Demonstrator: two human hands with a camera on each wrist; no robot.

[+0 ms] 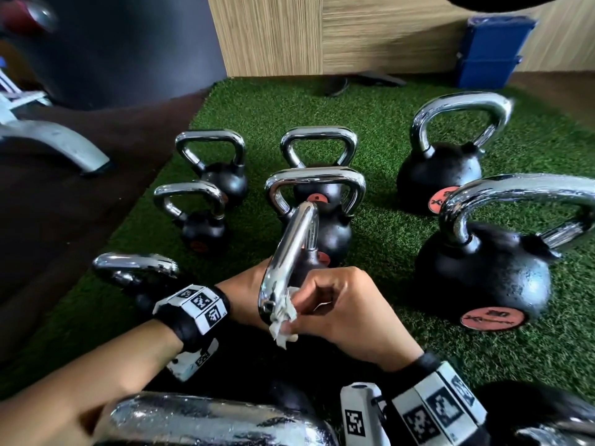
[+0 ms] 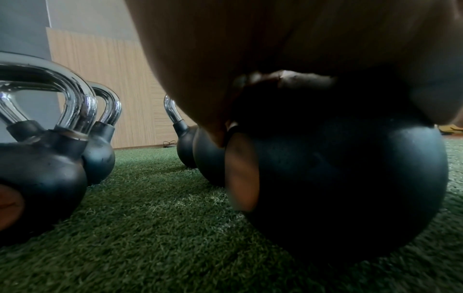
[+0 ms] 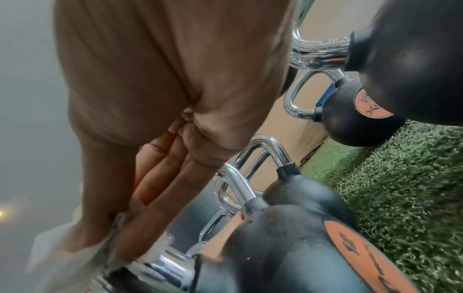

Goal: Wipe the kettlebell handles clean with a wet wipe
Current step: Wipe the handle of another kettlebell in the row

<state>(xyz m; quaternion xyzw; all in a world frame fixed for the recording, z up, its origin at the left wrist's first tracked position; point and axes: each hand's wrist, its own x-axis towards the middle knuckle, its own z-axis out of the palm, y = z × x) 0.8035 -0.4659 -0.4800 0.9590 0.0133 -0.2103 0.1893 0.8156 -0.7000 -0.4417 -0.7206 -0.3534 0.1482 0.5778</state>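
A tilted kettlebell's chrome handle (image 1: 289, 249) rises in the centre foreground of the head view. My right hand (image 1: 306, 304) pinches a crumpled white wet wipe (image 1: 283, 317) against the handle's lower near end. The right wrist view shows the right hand (image 3: 155, 178) with its fingers pressing the wipe (image 3: 62, 257) onto the chrome (image 3: 170, 259). My left hand (image 1: 244, 284) reaches behind the handle, with its fingers hidden there. In the left wrist view the left hand (image 2: 275, 59) curls over the top of the black kettlebell body (image 2: 350, 178).
Several other black kettlebells with chrome handles stand on the green turf (image 1: 386, 246), small ones (image 1: 206, 169) at left and large ones (image 1: 483, 275) at right. A wet chrome handle (image 1: 209, 420) lies at the bottom edge. A wood-panel wall (image 1: 354, 33), a blue box (image 1: 489, 49) and a bench leg (image 1: 58, 143) border the area.
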